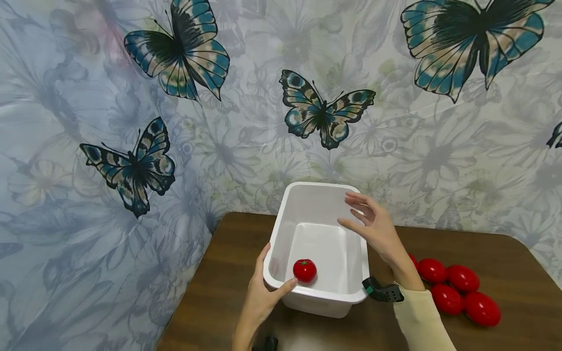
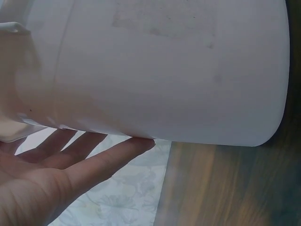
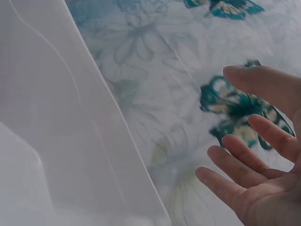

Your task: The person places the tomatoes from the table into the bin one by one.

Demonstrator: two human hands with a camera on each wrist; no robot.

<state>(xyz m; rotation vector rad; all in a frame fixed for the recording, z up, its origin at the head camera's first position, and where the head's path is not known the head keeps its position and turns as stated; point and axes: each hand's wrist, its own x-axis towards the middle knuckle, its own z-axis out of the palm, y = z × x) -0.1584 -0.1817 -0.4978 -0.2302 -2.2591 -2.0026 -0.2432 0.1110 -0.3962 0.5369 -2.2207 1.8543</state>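
A white plastic bin [image 1: 325,253] stands on the table, with one red tomato [image 1: 305,271] inside near its front wall. My left hand [image 1: 261,297] holds the bin's front left corner. Its thumb lies at the front rim and its fingers are along the outer left side. In the left wrist view, the fingers [image 2: 110,162] touch the bin's outer wall [image 2: 164,84]. Over the bin's right rim hovers my right hand [image 1: 373,226], fingers spread and holding nothing. The right wrist view shows that palm [image 3: 268,193] beside the bin's wall [image 3: 70,117].
Several shiny red tomatoes [image 1: 463,279] lie grouped on the brown table [image 1: 210,282], right of the bin; the right forearm partly hides one. Butterfly-patterned cloth [image 1: 246,156] hangs directly behind the table and along its left side. A black band [image 1: 382,291] circles the right wrist.
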